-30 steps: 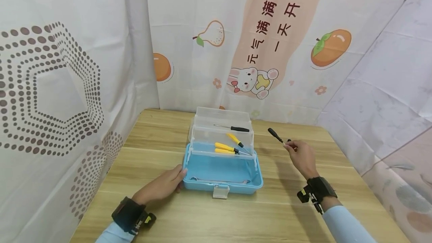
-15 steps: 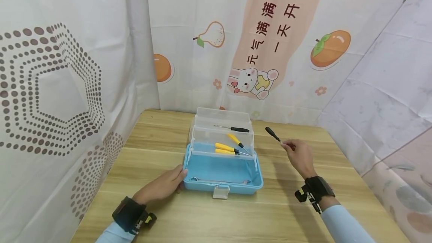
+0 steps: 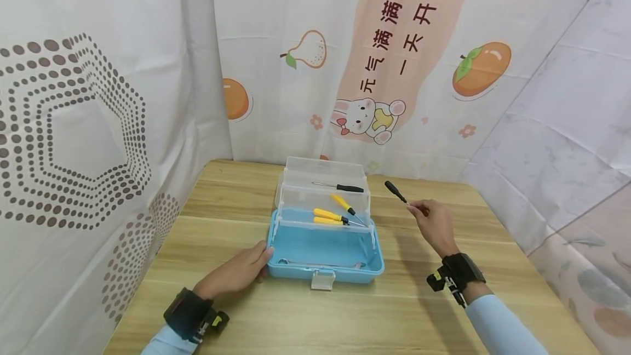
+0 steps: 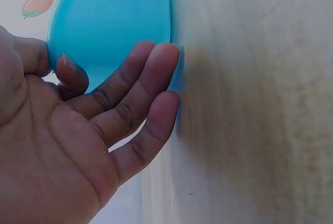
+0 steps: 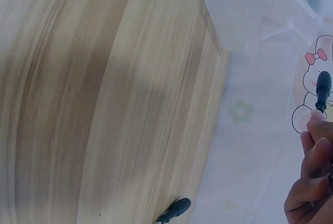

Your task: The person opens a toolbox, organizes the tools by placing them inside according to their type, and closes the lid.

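Observation:
A light-blue toolbox [image 3: 320,275] stands with its lid raised and clear trays [image 3: 296,210] fanned out. My left hand [image 3: 241,270] grips its left side at the front, a digit over the rim and other fingertips [image 4: 161,60] low against the wall. To the right of the box, above the table, my right hand [image 3: 436,226] pinches a screwdriver [image 3: 395,191] by its shaft, black handle pointing up and left. On the trays lie a black-handled screwdriver [image 3: 350,188] and several yellow-handled screwdrivers [image 3: 327,215]. A wrench [image 3: 320,264] lies along the bottom of the box.
Another black-handled tool [image 5: 176,211] lies on the wooden table [image 3: 227,322] in the right wrist view; my right hand hides it in the head view. Printed curtains [image 3: 276,10] hang behind the table and along both sides. A clear latch [image 3: 322,280] hangs at the box's front.
My right hand has moved a little left, toward the toolbox, with the screwdriver. The black tool behind it has gone out of sight in the head view. My left hand keeps its place.

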`<state>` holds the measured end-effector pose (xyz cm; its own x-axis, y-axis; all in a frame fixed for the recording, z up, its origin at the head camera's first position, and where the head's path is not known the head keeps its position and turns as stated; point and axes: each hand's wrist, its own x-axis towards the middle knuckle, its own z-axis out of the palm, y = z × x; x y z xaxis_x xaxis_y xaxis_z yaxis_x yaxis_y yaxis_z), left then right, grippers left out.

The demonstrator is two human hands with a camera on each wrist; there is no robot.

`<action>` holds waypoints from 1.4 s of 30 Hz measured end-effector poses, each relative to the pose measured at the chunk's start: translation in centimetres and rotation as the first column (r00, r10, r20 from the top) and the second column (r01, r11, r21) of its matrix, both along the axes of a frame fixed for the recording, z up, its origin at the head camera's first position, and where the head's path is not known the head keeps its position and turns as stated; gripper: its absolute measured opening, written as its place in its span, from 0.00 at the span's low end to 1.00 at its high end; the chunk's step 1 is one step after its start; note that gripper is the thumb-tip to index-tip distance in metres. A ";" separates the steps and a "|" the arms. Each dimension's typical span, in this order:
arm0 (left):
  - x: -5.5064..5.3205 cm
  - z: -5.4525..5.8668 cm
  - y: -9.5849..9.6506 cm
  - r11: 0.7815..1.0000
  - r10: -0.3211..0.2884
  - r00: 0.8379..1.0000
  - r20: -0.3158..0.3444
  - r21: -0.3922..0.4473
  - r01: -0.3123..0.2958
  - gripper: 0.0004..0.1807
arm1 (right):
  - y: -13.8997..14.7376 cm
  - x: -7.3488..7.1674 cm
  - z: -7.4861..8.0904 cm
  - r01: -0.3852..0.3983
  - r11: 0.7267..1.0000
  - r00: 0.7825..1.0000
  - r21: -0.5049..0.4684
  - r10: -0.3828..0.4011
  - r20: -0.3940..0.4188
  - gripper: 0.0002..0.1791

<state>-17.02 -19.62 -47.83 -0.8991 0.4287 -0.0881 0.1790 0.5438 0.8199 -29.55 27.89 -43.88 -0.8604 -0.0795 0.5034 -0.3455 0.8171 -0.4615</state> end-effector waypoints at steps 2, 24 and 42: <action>0.0 0.0 -0.1 1.000 0.002 1.000 -0.002 0.001 -0.002 0.26 | -0.1 -0.2 0.0 -0.003 1.000 1.000 -0.002 0.003 0.004 0.08; -0.1 -0.5 -0.1 1.000 0.013 1.000 0.003 0.004 -0.013 0.26 | -1.1 -0.5 0.4 -0.004 1.000 1.000 -0.004 0.003 -0.024 0.07; -0.2 -0.4 -0.1 1.000 -0.005 1.000 0.001 0.017 0.005 0.26 | -2.9 -0.5 0.6 -0.043 0.999 0.996 0.022 0.045 -0.083 0.06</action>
<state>-17.22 -19.72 -48.21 -0.8970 0.4345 -0.0815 0.1811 0.5293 0.8289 -30.09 25.00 -43.32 -0.8111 -0.1269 0.5709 -0.4176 0.8091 -0.4135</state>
